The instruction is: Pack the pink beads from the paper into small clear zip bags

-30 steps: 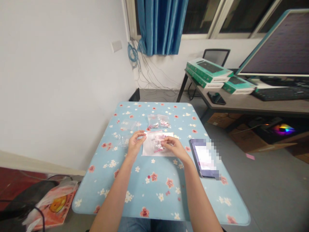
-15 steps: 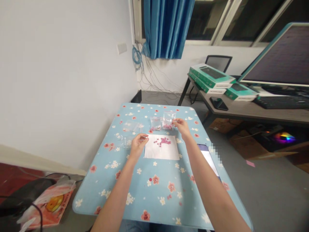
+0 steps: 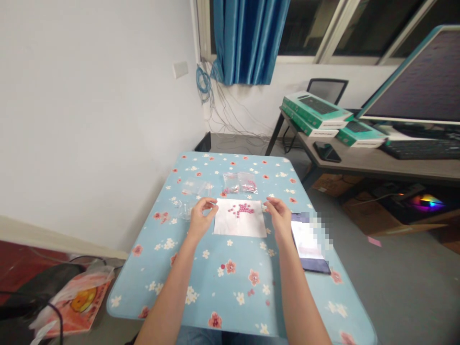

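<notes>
A sheet of white paper [image 3: 240, 225] lies on the blue floral tablecloth [image 3: 215, 292], with a loose cluster of small pink beads [image 3: 241, 208] on it. My left hand [image 3: 201, 218] rests at the paper's left edge, fingers curled, with nothing visible in them. My right hand [image 3: 279, 215] is just off the right edge, also holding nothing. Behind the paper are two small clear bags with pink beads [image 3: 230, 183] [image 3: 247, 182]. Thin, clear plastic bags [image 3: 192, 191] lie crumpled near my left hand.
A tablet [image 3: 309, 242] with a blurred screen lies right of my right hand, near the table edge. On the desk at right are green boxes [image 3: 316, 110], a phone [image 3: 326, 152], a keyboard [image 3: 420, 149] and a monitor [image 3: 413, 76]. A wall runs along the left.
The bag once held above the paper now lies behind it, and its beads sit loose on the paper. My right hand has come back from the bags to the paper's right edge.
</notes>
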A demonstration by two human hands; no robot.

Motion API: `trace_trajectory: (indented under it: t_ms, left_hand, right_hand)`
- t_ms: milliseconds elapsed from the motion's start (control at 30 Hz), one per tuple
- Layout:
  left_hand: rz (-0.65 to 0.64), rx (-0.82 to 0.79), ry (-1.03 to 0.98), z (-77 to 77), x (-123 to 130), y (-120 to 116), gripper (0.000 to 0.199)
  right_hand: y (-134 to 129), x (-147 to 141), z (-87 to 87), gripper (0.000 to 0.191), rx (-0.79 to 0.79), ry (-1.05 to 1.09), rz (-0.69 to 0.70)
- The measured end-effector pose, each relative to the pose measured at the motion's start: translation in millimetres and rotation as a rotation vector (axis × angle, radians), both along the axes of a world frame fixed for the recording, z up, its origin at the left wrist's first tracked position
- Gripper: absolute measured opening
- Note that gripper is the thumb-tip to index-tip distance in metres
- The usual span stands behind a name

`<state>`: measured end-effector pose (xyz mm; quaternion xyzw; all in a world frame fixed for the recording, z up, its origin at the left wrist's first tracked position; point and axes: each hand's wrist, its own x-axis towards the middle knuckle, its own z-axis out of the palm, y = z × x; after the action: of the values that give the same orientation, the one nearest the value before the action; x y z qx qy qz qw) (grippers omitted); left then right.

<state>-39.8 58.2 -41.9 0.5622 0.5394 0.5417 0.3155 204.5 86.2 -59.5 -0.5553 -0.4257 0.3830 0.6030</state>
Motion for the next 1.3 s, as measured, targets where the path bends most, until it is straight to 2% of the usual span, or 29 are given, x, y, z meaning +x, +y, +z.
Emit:
trace_trajectory:
  t_ms: [133,233,333,500,667,800,900,1000,1300]
  left_hand:
    - [0.088,0.114,0.441,3.9,-17,-4,0.013]
    - [0.113,0.083,0.742,2.8,-31,-7,0.031]
    - [0.084,0.017,0.877,0.3,-44,-9,0.05]
    - [-0.032,-0.051,0.942,2.6,-61,-15,0.067]
    - [-0.027,-0.089,0.911,0.9,-68,-16,0.065]
    - [-0.027,-0.08,0.914,-6.1,-67,-15,0.06]
    - [-0.013,-0.07,0.941,-9.4,-64,-15,0.065]
    - [0.001,-0.086,0.95,-11.0,-61,-13,0.071]
    - [0.056,-0.062,0.966,-9.8,-51,-8,0.071]
  right_hand:
    - [-3,0,-7.4,0.026,0.041,-0.002,0.004]
    - [-1,2,-9.9,0.026,0.051,-0.031,0.005]
    - [-1,4,-11.5,0.026,0.056,-0.04,0.008]
    - [-1,3,-12.1,0.026,0.066,-0.062,0.017]
    - [-4,1,-8.1,0.024,0.06,-0.132,0.046]
    - [-9,0,-1.2,0.022,0.05,-0.381,0.13]
    - [-13,0,2.3,0.018,0.085,-0.669,0.187]
    - [-16,0,1.7,0.018,0.102,-0.872,0.187]
    - [-18,-3,-5.5,0.013,0.086,-1.003,0.123]
